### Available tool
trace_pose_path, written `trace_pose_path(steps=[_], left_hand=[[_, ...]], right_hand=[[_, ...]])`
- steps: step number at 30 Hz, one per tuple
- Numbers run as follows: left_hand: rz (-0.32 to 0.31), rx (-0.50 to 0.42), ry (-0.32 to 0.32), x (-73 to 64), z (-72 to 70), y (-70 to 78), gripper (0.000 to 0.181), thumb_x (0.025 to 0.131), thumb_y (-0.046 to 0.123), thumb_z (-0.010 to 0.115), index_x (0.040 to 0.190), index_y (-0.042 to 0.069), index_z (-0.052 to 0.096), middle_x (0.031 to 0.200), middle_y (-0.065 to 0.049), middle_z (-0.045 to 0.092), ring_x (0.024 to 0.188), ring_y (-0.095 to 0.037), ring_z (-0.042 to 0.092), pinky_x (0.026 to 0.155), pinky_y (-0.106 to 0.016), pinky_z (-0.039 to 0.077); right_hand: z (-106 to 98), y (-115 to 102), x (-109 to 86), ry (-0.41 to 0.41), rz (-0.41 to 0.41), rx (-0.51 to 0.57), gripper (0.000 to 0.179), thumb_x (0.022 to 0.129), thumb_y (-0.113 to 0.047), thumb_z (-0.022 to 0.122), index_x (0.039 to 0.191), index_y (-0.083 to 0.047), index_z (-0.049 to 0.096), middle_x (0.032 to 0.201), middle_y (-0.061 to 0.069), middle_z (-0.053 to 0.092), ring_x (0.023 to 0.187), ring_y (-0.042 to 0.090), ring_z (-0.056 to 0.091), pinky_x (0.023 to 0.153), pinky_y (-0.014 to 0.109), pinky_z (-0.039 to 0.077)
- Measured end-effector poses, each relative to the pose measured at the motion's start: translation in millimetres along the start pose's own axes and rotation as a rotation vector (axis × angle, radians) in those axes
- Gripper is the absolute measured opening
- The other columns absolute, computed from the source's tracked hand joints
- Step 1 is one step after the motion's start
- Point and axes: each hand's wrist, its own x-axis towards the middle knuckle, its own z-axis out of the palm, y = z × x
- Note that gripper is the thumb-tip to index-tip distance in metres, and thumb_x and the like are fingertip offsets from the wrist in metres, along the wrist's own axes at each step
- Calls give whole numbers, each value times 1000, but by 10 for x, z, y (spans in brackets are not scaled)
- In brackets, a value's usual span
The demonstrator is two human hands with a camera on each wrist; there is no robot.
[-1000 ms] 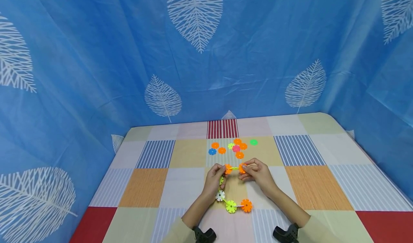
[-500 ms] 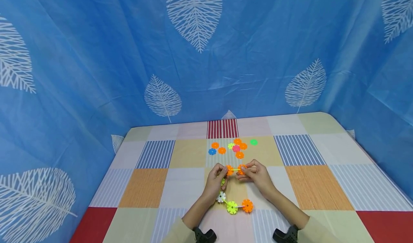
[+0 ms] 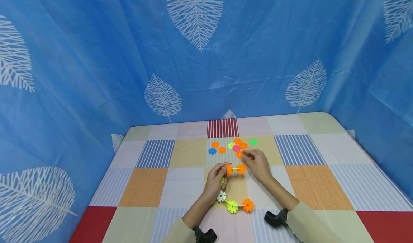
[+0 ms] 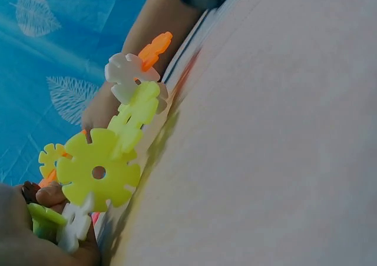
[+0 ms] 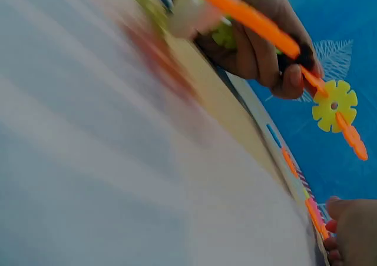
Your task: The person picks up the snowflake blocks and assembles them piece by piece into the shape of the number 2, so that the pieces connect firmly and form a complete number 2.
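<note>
My left hand (image 3: 213, 181) pinches a chain of interlocking flower discs at an orange disc (image 3: 229, 169) near its upper end. From there a yellow disc seen edge-on (image 3: 236, 168) leads to another orange disc (image 3: 241, 169). Below the hand the chain curves through a white disc (image 3: 221, 196) and a yellow disc (image 3: 232, 206) to an orange end disc (image 3: 247, 205). Part of it is hidden behind the fingers. My right hand (image 3: 259, 164) has its fingertips at the edge of a loose orange disc (image 3: 239, 154); no firm grip shows.
Several loose discs lie beyond the hands: a blue disc (image 3: 212, 151), a pink disc (image 3: 236, 148), a green disc (image 3: 254, 142), and orange and yellow ones. A patchwork cloth (image 3: 187, 185) covers the table. Blue leaf-print curtains (image 3: 245, 56) surround it.
My right hand has let go of the chain's upper orange disc and moved away from me to the loose orange disc. The left hand still holds the chain in about the same place.
</note>
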Motion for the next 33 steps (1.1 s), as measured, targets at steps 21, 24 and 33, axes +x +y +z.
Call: trace_pose_path(steps=[21,24,33], left_hand=[[-65,-48,117,-31,15,170,31,99,15,43,119,-4,58,79,-6,50,44,-7,35,40,-16,31],[-59,-55,126,15,-7,49,33,98,20,45,118,-2,59,79,-4,50,44,-7,35,40,-16,31],[-65,-28,91,15,-20,-13,34,98,24,46,116,0,62,74,-5,51,43,-5,35,39,-15,31]], right_hand=[[-288,4,-250,-210,133,805,26,85,2,62,104,18,54,85,12,67,74,22,67,68,36,54],[-278,14,-265,-207,108,796,23,84,2,63,102,16,56,86,15,67,75,23,67,68,37,53],[-244,57,-283,-211,-118,710,12,81,15,59,92,11,63,86,24,64,75,24,67,66,36,53]])
